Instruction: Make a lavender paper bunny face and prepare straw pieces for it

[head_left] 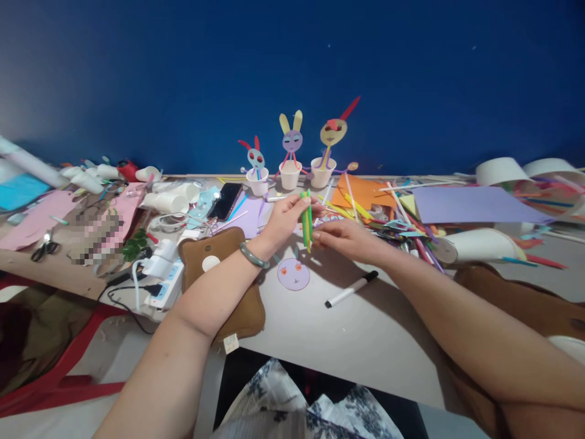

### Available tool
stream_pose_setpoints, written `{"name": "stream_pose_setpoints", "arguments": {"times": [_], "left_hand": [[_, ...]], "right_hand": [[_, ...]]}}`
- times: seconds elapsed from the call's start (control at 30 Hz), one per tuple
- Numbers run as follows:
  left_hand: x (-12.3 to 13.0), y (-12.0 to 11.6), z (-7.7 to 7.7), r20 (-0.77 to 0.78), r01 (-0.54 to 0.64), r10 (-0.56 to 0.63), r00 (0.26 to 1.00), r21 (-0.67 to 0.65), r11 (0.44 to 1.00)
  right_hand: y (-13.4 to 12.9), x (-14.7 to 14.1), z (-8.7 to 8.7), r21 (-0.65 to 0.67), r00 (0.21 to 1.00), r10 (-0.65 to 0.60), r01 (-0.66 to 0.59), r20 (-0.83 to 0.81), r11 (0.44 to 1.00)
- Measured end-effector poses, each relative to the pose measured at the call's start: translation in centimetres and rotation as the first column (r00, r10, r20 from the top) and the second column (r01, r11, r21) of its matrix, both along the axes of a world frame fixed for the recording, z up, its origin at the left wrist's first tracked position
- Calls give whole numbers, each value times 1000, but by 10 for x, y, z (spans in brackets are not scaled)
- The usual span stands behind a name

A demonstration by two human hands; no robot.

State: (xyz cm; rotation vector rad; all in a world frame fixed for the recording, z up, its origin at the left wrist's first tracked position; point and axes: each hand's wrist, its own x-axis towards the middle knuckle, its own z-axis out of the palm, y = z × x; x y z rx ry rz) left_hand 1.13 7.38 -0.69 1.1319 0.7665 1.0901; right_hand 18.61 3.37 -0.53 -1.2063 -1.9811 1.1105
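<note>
A small bundle of thin green and yellow sticks [306, 227] stands nearly upright above the table. My left hand [292, 214] is closed around its upper part, with a bangle on the wrist. The fingers of my right hand [337, 236] are pinched at the bundle's lower right side. Just below lies a purple paper face [294, 274] with orange eyes and a small drawn mouth. To its right is a black-and-white marker [351, 289]. Behind my hands stand three paper-faced figures in white cups: a light blue one [256, 160], a purple one [292, 141] and a yellow one [333, 132].
A brown plush pad [242, 305] lies under my left forearm, beside a white power strip [165, 286] with cables. A phone [226, 202], orange paper [361, 192], purple paper [470, 204] and scissors [44, 247] are spread about. A blue wall [205, 79] rises behind.
</note>
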Motion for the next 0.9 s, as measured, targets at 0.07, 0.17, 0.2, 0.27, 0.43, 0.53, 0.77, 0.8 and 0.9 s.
{"name": "stream_pose_setpoints", "arguments": {"times": [0.07,0.17,0.2,0.27,0.43,0.53,0.77,0.8,0.9], "left_hand": [[-1,1,-1,23,5,-5,1000,-21,1000],[-3,1,-2,32,28,-26,999,-40,999],[-3,1,-2,27,32,-31,999,-42,999],[-4,0,0,14,26,-25,1000,-50,998],[-5,-1,4,-16,-11,10,1000,-64,998],[-5,0,2,-17,-1,0,1000,-54,999],[-3,4,-2,19,3,-1,1000,-89,996],[-3,4,-2,26,4,-2,1000,-93,996],[-3,4,-2,46,3,1,999,-90,996]], "right_hand": [[-1,15,17,78,993,-94,89,67,993],[-4,39,42,126,969,-190,171,157,977],[-5,47,49,162,955,-215,184,203,970],[-6,60,59,243,902,-267,190,339,951],[0,75,63,337,544,-369,162,754,927],[5,71,54,241,390,-289,169,874,956],[12,64,27,173,344,-234,199,909,965],[14,65,24,163,339,-226,203,913,965],[19,69,20,116,329,-179,203,927,972]]}}
